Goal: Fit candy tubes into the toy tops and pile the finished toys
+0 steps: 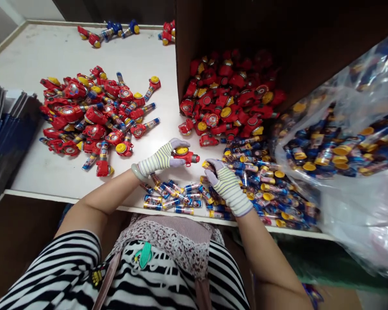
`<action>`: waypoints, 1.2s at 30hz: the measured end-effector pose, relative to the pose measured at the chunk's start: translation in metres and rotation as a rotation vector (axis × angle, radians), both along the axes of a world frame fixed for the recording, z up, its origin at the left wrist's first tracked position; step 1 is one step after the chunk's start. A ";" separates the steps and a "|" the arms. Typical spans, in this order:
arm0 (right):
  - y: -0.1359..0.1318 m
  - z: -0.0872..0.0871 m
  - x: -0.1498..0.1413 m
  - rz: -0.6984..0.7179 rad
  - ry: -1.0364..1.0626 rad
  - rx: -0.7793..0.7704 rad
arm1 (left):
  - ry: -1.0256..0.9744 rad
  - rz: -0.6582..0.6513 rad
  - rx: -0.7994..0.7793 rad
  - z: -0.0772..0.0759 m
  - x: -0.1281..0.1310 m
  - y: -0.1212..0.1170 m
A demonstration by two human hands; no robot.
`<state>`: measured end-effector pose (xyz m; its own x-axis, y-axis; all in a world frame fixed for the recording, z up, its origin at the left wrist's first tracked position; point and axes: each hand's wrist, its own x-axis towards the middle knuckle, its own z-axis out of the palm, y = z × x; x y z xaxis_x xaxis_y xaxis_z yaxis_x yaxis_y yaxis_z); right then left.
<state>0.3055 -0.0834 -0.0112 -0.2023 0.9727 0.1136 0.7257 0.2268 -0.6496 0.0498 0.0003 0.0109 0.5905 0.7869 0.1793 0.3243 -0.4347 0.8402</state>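
My left hand [168, 156], in a striped glove with lilac fingertips, is closed around a red and yellow toy [190, 157] whose narrow end points right. To its right, my gloved right hand [224, 183] has its fingers pinched on a small tube with a yellow cap [207, 165]. The tube and the toy are apart, with a short gap between them. Below and around my hands lie many loose printed tubes [184, 210] with clear and yellow ends. Part of the held tube is hidden by my fingers.
Red toys with tubes attached form a heap [93, 116] at the left. More red toys [226, 103] spill from a dark box [178, 56]. A clear plastic bag [336, 202] of tubes lies right. Blue folded stacks [13, 129] stand at the left edge.
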 end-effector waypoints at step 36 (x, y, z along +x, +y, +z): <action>-0.021 0.027 -0.054 0.186 0.560 -0.705 | 0.117 -0.228 0.081 0.039 -0.027 -0.003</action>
<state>0.2513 -0.1046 0.0159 -0.4569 0.8113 -0.3646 0.2549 -0.2733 -0.9275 0.0226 -0.0030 0.0496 0.7715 0.6168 0.1560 0.3031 -0.5719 0.7622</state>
